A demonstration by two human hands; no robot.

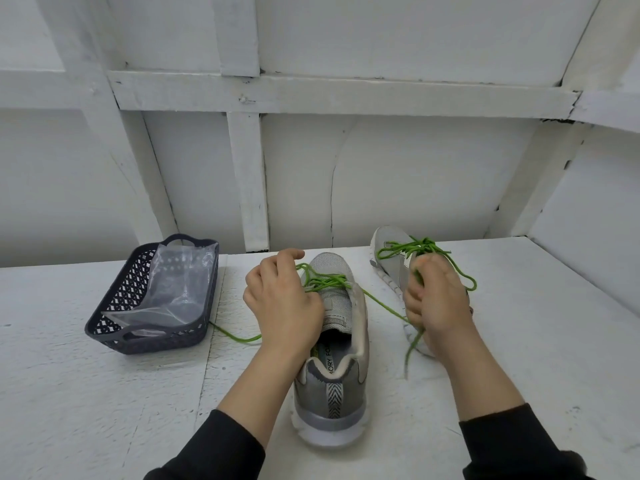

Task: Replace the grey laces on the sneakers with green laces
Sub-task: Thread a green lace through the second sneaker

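Sneaker (331, 393) stands mid-table, heel toward the person. The left hand (282, 303) curls its fingers round its green lace (329, 281), and the right hand (438, 299) pinches a far strand (over the second sneaker (391, 261), by the back edge). Basket (114, 299) sits left, well apart from the table's (104, 403) near edge.

Even, diffuse light is falling from above. The white table (104, 410) and plank wall (415, 174) are reading bright without blowing out. Faint, soft shadows are lying beside the near sneaker (332, 393) and the basket (117, 296). The plastic bag (176, 292) is catching mild glare. Wide-angle distortion is bending the wall beams at the left and right edges. The green lace (384, 304) is showing crisp.
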